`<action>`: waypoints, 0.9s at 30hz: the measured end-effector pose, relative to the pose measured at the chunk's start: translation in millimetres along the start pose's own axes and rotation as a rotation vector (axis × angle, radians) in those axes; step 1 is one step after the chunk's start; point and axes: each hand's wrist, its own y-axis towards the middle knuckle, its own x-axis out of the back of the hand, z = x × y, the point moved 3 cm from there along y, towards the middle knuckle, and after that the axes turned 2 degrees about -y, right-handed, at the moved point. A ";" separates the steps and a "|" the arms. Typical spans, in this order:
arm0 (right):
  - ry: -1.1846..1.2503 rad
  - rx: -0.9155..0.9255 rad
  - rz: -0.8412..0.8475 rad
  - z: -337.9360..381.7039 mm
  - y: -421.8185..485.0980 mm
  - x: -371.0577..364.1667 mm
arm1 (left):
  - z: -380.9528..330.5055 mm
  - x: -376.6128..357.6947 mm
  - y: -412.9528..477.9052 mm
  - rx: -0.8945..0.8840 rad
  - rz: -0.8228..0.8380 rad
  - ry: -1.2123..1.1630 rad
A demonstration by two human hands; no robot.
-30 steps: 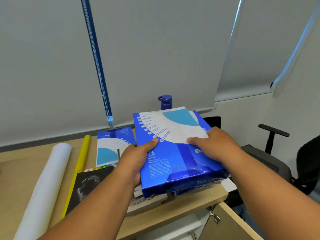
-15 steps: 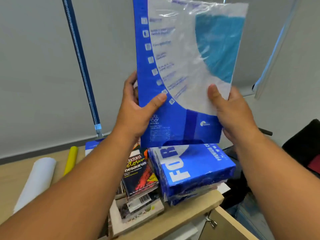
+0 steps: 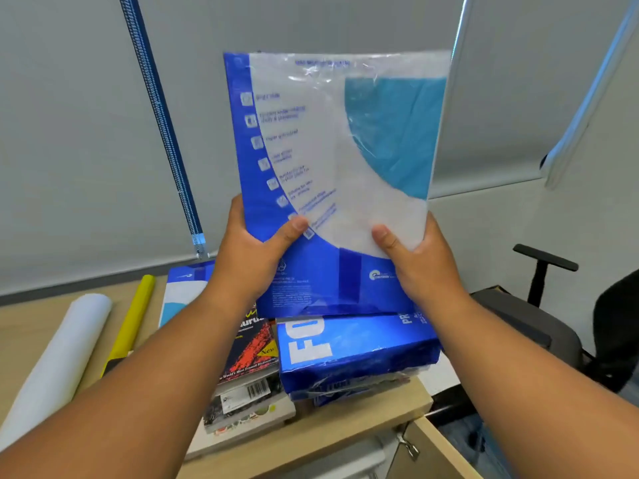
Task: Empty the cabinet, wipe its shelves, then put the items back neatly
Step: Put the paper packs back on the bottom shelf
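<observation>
Between both hands, an upright blue-and-white paper ream (image 3: 332,174), wrapper seemingly crinkled.

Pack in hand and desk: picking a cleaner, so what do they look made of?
Pack: thin glossy plastic film, apparently wrapped over paper; it crinkles and glints near the top. Desk: matte, light wood-look surface with faint grain, probably laminate, though solid wood can't be excluded.

The lying blue ream (image 3: 356,344) bears white capitals "FO" on its top face and "PR" at its right end, the book (image 3: 254,347) beside it shows "New" on a yellow patch and a strip that appears to read "World's Most Trusted Dictionaries", and the upright pack (image 3: 332,160) carries print too blurred to read.
</observation>
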 end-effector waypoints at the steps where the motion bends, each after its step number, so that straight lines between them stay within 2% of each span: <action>1: 0.006 -0.007 -0.006 2.0 3.8 3.4 | -3.9 -1.2 1.9 0.023 -0.004 -0.026; 9: 0.034 -0.069 0.086 0.1 -26.9 24.6 | 5.6 -2.2 -51.1 0.144 -0.055 -0.089; 16: 0.168 -0.096 0.064 13.0 -93.1 52.0 | -30.5 2.3 -118.6 0.063 -0.040 -0.023; 21: 0.099 -0.080 0.047 -0.8 -161.8 70.0 | -29.2 6.8 -189.2 0.087 0.026 -0.070; 24: 0.064 -0.064 0.136 -24.4 -204.8 72.9 | -10.6 13.7 -236.8 0.107 0.045 -0.084; 27: 0.013 -0.107 0.240 -56.5 -242.2 75.2 | 24.0 21.5 -279.8 0.210 0.072 -0.082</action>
